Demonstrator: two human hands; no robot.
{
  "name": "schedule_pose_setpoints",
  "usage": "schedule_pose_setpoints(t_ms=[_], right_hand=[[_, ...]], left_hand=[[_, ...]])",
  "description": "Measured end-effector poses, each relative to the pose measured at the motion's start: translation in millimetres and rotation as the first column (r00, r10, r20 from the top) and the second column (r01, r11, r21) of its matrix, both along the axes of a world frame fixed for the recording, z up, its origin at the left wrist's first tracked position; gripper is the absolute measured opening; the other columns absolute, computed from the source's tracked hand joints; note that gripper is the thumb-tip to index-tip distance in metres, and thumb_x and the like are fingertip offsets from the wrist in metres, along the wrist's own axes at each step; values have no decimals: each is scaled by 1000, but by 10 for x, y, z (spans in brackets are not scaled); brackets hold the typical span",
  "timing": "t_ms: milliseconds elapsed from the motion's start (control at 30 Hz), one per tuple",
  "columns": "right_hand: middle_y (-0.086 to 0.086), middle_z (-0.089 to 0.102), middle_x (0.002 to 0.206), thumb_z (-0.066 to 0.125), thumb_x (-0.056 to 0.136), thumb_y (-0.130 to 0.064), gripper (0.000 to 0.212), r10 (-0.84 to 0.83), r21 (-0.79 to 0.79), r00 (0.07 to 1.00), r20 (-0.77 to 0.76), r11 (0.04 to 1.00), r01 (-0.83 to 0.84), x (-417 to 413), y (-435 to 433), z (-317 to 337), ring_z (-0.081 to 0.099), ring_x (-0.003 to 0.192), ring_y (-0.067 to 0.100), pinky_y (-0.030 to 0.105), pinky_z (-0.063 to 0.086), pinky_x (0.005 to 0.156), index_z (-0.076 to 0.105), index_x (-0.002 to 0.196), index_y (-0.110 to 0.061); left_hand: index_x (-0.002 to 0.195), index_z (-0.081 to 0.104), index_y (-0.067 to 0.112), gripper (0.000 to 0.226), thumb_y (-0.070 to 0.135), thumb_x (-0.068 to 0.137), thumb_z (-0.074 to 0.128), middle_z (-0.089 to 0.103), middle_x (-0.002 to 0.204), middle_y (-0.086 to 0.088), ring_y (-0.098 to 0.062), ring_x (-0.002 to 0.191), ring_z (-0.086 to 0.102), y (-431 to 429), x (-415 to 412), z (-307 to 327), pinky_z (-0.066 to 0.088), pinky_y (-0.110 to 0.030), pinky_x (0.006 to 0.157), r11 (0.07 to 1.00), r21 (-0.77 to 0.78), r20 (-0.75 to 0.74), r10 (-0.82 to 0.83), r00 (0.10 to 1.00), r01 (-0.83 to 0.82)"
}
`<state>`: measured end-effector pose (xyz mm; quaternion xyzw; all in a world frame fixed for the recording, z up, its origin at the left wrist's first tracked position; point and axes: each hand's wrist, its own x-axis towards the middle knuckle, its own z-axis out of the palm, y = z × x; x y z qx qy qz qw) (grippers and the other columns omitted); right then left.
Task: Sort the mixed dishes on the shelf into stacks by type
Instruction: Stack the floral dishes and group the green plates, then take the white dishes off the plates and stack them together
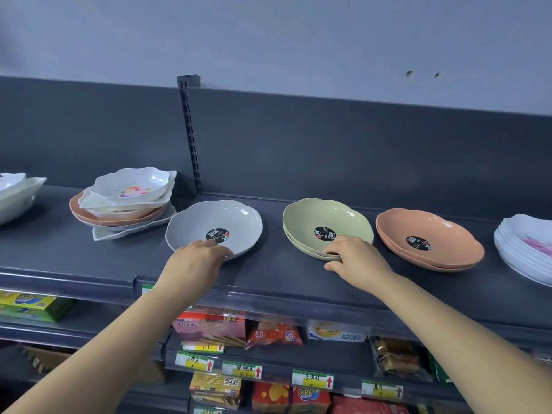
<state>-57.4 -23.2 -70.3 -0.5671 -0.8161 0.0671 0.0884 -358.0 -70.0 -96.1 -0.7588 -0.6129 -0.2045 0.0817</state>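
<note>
Left hand (198, 256) grips grey dish (215, 222) by its near rim, right hand (355, 258) pinches green dish stack (327, 218) rim, both on shelf (268, 273); mid-sort, next probably pulling from mixed pile (125, 201).

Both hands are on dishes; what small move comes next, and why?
Probably the left hand leaves the grey dish and reaches for the mixed pile beside it: the green stack and orange stack are already sorted, while that pile mixes white and orange dishes.
</note>
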Motion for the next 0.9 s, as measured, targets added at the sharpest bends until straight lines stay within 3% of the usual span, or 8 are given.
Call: schedule_pose_setpoints(t_ms=[67, 167, 333, 433, 533, 667, 767, 900], right_hand=[[-1, 52, 89, 57, 87, -16, 11, 0, 20, 999, 54, 1000, -1, -15, 20, -15, 51, 84, 26, 30, 37, 59, 61, 76, -15], [-2, 37, 71, 58, 85, -12, 36, 29, 48, 997, 67, 998, -32, -22, 18, -8, 42, 71, 24, 27, 23, 48, 36, 56, -15], [-8, 39, 72, 63, 85, -17, 5, 111, 18, 992, 55, 994, -112, -42, -54, 1, 53, 91, 24, 26, 31, 58, 65, 81, -18], [-10, 44, 85, 64, 85, -19, 19, 139, -1, 990, 36, 990, -139, -45, -73, 10, 52, 92, 19, 24, 33, 70, 69, 103, -17], [-11, 49, 88, 67, 83, -24, 23, 125, -38, 992, -16, 991, -126, -57, -74, 43, 49, 87, 12, 25, 38, 73, 68, 104, -18], [-12, 56, 98, 68, 81, -39, 34, 85, -66, 977, -194, 993, -100, -134, -67, 101, 52, 94, 7, 24, 42, 85, 67, 109, -19], [-10, 56, 102, 63, 85, -39, 36, 99, -9, 972, -215, 995, -103, -276, -12, 197, 53, 97, 9, 25, 43, 87, 63, 115, -19], [-9, 58, 112, 60, 88, -37, 33, 181, 71, 960, -216, 983, -169, -578, 114, 331, 53, 105, 11, 26, 42, 90, 61, 118, -22]], left_hand=[[97, 71, 22, 25, 4, 83, 61, 70, 88, -4, -32, 81, 62, -4, -6, 8, 54, -40, 58, 1000, -10, -4, 1, 1000, -1], [102, 70, 25, 27, 7, 88, 56, 69, 94, -1, -28, 88, 61, -4, -22, 22, 53, -38, 64, 999, -41, 12, 8, 1000, -8], [96, 71, 26, 25, 8, 87, 56, 67, 88, 0, -28, 84, 61, 18, -62, 12, 53, -37, 61, 999, -46, 8, 8, 1000, -8], [89, 71, 27, 27, 4, 83, 58, 67, 85, 1, -28, 80, 61, 26, -96, 11, 53, -37, 59, 999, -42, -11, 21, 1000, -22], [87, 70, 28, 29, 2, 81, 58, 67, 86, 2, -27, 80, 61, 30, -125, 11, 52, -36, 59, 998, -51, -13, 39, 999, -40], [100, 71, 24, 20, 14, 88, 58, 70, 99, 0, -27, 92, 62, -13, -117, 66, 50, -35, 69, 998, -46, 45, 38, 998, -36], [108, 69, 23, 22, 28, 87, 61, 69, 106, 2, -25, 99, 62, -61, -149, 138, 49, -36, 77, 999, -20, 62, 45, 997, -44], [109, 68, 24, 24, 30, 87, 61, 68, 105, 3, -25, 97, 62, -143, -407, 260, 50, -37, 77, 996, 9, 42, 91, 995, -91]])
